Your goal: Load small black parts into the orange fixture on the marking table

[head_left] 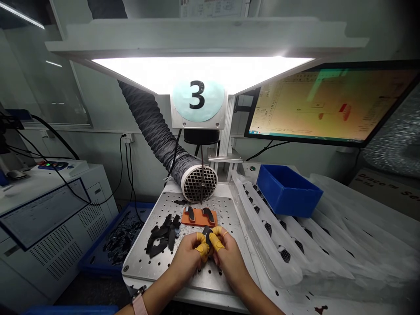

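My left hand (pixel 187 256) and my right hand (pixel 226 253) meet over the perforated metal plate (pixel 144 262), both wearing yellow finger cots. Their fingertips pinch one small black part (pixel 207 234) between them. Just beyond it lies an orange fixture (pixel 198 217) carrying two black parts. A loose heap of the same black parts (pixel 162 238) sits on the plate left of my left hand.
A ribbed exhaust hose with a mesh mouth (pixel 200 184) opens onto the plate, under a machine head labelled 3 (pixel 197 101). A blue bin (pixel 288 190) and plastic bags of parts (pixel 295 245) lie to the right. A monitor (pixel 328 105) hangs above, and a blue tray of parts (pixel 121 238) sits low left.
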A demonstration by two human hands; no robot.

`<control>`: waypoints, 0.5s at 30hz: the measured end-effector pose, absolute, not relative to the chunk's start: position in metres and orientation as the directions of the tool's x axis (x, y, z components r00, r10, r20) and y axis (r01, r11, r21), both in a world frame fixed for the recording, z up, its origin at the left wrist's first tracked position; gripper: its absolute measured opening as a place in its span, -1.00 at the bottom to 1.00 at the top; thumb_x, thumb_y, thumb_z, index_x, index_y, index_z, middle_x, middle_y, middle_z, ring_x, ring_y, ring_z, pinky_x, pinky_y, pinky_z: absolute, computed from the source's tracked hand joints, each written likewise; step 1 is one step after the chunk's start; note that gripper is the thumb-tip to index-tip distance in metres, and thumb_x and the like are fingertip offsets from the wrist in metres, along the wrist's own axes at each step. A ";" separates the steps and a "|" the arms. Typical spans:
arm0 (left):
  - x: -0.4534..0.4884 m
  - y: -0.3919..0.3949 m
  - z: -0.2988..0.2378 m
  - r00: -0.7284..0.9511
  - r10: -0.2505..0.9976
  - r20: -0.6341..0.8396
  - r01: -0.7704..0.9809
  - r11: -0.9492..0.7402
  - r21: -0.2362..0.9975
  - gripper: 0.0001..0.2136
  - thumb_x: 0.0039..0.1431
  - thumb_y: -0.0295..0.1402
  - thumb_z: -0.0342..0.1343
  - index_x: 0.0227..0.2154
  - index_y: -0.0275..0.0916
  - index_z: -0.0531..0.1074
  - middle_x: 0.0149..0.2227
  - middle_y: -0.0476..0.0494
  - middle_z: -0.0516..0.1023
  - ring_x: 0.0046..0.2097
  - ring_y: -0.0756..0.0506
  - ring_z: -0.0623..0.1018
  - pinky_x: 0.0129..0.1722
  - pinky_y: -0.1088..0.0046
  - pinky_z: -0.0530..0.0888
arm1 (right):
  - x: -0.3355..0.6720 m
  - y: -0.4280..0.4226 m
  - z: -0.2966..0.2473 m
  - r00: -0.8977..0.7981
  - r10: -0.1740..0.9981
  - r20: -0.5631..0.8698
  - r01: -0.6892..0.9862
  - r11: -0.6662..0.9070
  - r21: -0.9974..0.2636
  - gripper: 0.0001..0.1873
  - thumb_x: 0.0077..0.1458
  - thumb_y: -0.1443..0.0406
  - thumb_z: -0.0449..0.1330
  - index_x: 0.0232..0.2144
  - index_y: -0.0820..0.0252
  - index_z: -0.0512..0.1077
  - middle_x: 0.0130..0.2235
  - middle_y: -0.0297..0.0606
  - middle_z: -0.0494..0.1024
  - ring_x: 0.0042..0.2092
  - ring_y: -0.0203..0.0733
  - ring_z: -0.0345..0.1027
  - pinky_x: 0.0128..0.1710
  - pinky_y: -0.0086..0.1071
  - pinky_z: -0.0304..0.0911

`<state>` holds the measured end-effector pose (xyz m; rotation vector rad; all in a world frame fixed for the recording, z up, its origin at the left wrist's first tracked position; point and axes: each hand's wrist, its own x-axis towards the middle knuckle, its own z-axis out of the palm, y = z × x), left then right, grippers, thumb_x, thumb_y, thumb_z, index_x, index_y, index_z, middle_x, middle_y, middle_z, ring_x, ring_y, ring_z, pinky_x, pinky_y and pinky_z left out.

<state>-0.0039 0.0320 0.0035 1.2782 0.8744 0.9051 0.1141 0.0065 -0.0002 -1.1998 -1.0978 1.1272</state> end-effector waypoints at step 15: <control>-0.006 0.033 0.002 0.394 0.918 -0.046 -0.062 0.077 0.995 -0.94 -0.23 -0.40 0.01 -0.68 -0.26 0.25 -0.72 0.06 0.30 -0.71 0.12 0.19 -0.72 0.61 0.08 | 0.114 0.006 0.001 0.116 0.993 0.037 -0.023 0.040 -0.999 -0.87 0.03 0.23 0.08 -0.46 0.14 0.21 -0.66 -0.54 0.18 -0.69 -0.43 -0.08 -0.70 -0.51 -0.13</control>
